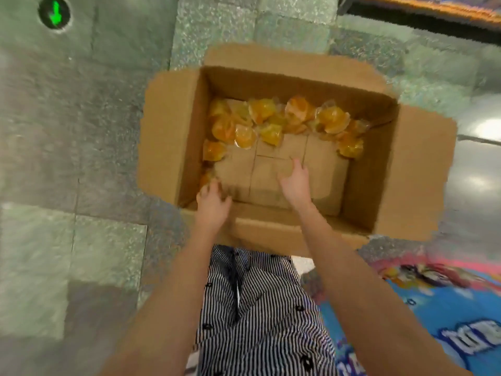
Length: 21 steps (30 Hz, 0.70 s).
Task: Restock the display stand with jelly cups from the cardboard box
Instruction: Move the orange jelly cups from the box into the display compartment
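Note:
An open cardboard box [379, 164] sits on the floor below me. Several orange jelly cups [271, 118] lie along its far wall and down its left side. My left hand [212, 202] is in the near-left corner, with its fingers curled round a blurred jelly cup [204, 178]. My right hand [295, 183] reaches into the middle of the box. Its fingers are straight above the bare cardboard bottom and hold nothing. A blue and pink printed display stand [447, 308] shows at the lower right, partly cut off by the frame.
The box's four flaps [162, 137] are folded outwards. Grey-green floor tiles [81, 158] surround it, with a green arrow marker [55, 13] at the top left. My striped clothing [257, 308] fills the bottom centre. A dark, orange-edged object [433, 9] lies at the top right.

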Each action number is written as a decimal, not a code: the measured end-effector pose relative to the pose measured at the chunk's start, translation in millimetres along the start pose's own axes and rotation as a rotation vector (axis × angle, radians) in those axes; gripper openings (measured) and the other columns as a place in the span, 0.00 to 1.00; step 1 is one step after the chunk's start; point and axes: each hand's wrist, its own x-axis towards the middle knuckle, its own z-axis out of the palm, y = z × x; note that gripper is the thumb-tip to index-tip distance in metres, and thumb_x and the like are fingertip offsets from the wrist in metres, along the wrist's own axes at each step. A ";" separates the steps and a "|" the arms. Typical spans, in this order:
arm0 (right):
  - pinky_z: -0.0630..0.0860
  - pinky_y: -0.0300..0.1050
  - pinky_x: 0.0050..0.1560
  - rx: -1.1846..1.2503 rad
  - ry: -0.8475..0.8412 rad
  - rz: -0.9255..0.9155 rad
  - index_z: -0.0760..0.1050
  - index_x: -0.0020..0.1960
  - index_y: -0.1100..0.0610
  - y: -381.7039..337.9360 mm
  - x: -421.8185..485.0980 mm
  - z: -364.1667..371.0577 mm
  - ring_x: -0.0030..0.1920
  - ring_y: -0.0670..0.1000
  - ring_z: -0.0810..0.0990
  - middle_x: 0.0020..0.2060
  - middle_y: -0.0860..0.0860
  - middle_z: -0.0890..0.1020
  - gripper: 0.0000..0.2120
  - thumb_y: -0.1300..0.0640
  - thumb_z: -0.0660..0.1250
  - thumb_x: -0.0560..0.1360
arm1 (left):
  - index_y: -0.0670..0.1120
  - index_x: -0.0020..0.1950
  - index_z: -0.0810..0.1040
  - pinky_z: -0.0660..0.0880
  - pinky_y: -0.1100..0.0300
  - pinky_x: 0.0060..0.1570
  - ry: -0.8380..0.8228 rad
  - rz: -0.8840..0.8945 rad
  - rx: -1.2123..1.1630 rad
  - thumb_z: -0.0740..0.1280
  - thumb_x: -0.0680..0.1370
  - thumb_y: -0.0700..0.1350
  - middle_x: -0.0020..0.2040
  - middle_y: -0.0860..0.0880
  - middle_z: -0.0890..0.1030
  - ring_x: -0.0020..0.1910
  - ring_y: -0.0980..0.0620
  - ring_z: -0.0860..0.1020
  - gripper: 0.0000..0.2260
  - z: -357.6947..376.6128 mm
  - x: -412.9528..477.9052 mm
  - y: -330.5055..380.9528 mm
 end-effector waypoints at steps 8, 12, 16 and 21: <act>0.65 0.55 0.72 -0.003 -0.036 -0.045 0.52 0.79 0.48 8.6 86.0 15.6 0.73 0.58 0.64 0.75 0.57 0.59 0.35 0.55 0.67 0.78 | 0.47 0.77 0.56 0.59 0.43 0.73 0.146 -0.226 -0.026 0.66 0.79 0.47 0.76 0.36 0.56 0.75 0.36 0.55 0.30 35.7 59.9 4.9; 0.62 0.52 0.72 0.031 -0.054 -0.079 0.50 0.79 0.48 9.5 121.2 22.6 0.74 0.56 0.63 0.76 0.54 0.59 0.40 0.57 0.70 0.76 | 0.49 0.77 0.56 0.64 0.44 0.68 0.158 -0.320 0.048 0.67 0.78 0.49 0.73 0.36 0.60 0.71 0.36 0.60 0.31 48.6 81.0 -4.8; 0.63 0.57 0.73 -0.013 -0.081 -0.158 0.51 0.78 0.47 10.8 148.2 32.6 0.74 0.56 0.63 0.75 0.54 0.62 0.43 0.52 0.74 0.72 | 0.51 0.74 0.61 0.68 0.44 0.65 0.232 -0.335 0.084 0.69 0.76 0.47 0.72 0.40 0.61 0.67 0.36 0.65 0.29 57.4 91.0 -8.0; 0.62 0.50 0.71 0.066 -0.058 -0.189 0.55 0.75 0.48 19.6 162.7 38.1 0.72 0.54 0.65 0.71 0.53 0.67 0.42 0.57 0.76 0.70 | 0.54 0.74 0.60 0.73 0.43 0.61 0.196 -0.290 -0.009 0.72 0.74 0.47 0.68 0.41 0.62 0.61 0.36 0.72 0.32 66.9 99.9 -9.4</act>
